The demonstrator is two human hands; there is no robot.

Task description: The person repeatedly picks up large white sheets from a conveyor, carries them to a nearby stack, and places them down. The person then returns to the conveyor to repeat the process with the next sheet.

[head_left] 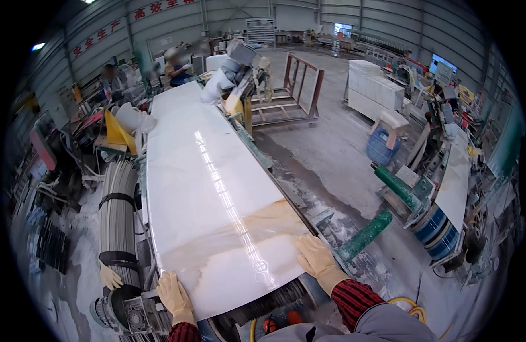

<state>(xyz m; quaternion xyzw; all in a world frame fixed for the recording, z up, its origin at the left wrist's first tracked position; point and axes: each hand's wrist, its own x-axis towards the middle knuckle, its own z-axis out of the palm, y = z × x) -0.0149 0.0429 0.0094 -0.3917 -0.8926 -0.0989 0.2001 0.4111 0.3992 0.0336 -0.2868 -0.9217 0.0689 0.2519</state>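
Observation:
A long, glossy white stone slab point(189, 188) with beige veining stretches away in front of me on a machine bed. My left hand point(174, 297), in a cream rubber glove, rests its stretched fingers on the slab's near left edge. On the near right edge lies my right hand point(318, 261), gloved alike, its fingers laid out over the top surface. Both thumbs are hard to make out. A bright strip of reflected light runs down the slab. Beneath its near end shows a dark ribbed part point(263, 310) of the machine.
Left of the slab lies a grey ribbed bundle point(117, 214) with black straps, a loose cream glove point(110, 277) and a motor point(135, 313). Green rollers point(365, 235), a blue barrel point(382, 145) and a rust-coloured frame point(303, 85) stand right. Another person point(176, 68) is at the far end.

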